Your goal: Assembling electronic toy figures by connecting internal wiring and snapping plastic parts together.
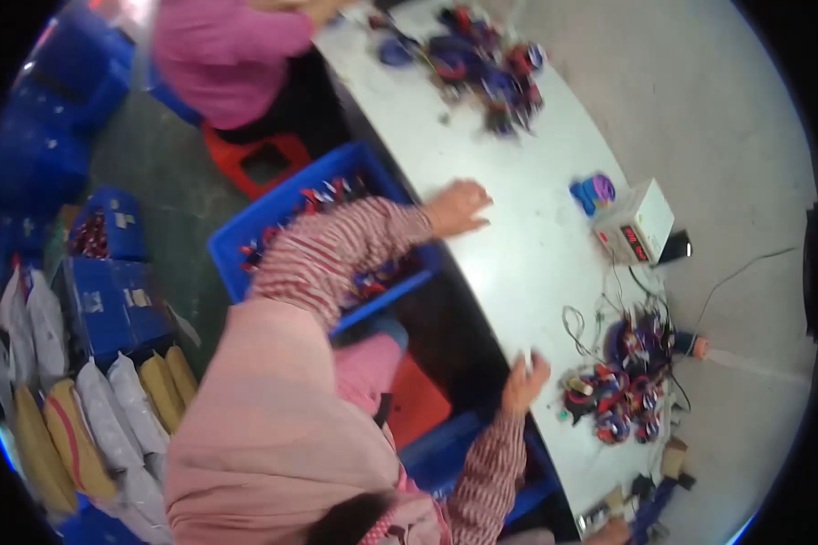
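Observation:
My left hand (461,209) hangs over the near edge of the white table (490,263), its fingers apart and nothing in them. The striped left sleeve crosses a blue bin (232,245) full of red, purple and silver wired parts. Lower down at the same edge is my right hand (525,383), its fingers drawn together. A small whitish spot shows at the fingertips, too blurred to name. The nearest items to it are a cluster of purple, red and black coiled wire parts (618,395) on the table.
A white box device with a red display (634,238) stands near the wall, beside a blue and purple roll (593,193). More wired parts (481,64) lie at the far end. A co-worker in pink (232,59) sits there. Blue crates (118,304) and packed bags (77,436) line the left.

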### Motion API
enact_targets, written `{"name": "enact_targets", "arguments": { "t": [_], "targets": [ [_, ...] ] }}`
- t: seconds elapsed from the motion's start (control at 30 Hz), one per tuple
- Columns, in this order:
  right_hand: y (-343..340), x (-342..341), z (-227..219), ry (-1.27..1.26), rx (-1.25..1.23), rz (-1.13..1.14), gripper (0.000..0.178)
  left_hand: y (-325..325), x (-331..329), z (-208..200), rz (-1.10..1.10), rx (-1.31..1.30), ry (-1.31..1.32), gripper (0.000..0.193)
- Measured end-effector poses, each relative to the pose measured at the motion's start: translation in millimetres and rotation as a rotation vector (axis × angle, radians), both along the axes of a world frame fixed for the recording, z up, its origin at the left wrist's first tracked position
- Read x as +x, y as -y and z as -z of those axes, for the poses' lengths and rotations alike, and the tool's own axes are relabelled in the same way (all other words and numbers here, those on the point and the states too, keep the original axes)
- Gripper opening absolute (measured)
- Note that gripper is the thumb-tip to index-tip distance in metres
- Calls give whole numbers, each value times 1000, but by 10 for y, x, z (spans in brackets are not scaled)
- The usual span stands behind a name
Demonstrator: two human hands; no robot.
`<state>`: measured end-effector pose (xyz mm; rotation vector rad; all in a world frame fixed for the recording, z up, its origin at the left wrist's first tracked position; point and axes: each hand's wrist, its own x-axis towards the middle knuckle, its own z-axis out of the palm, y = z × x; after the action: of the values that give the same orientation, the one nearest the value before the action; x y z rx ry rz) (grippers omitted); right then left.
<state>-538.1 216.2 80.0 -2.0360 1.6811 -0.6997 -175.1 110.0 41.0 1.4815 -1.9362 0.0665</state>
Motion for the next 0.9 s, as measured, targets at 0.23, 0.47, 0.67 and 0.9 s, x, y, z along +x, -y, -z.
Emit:
{"name": "enact_targets", "arguments": {
  "t": [0.23,0.47,0.67,0.9],
  "targets": [
    [1087,387,534,-317,-145,-155,49,403,70,176,132,358,149,60],
    [982,280,640,-377,-85,-44,54,420,72,194,213,539,135,60],
    [982,298,612,-321,-51,-23,56,457,83,160,242,507,144,57],
    [1000,309,586,-339,-35,12,55,464,81,217,227,480,203,55]
  ]
}}
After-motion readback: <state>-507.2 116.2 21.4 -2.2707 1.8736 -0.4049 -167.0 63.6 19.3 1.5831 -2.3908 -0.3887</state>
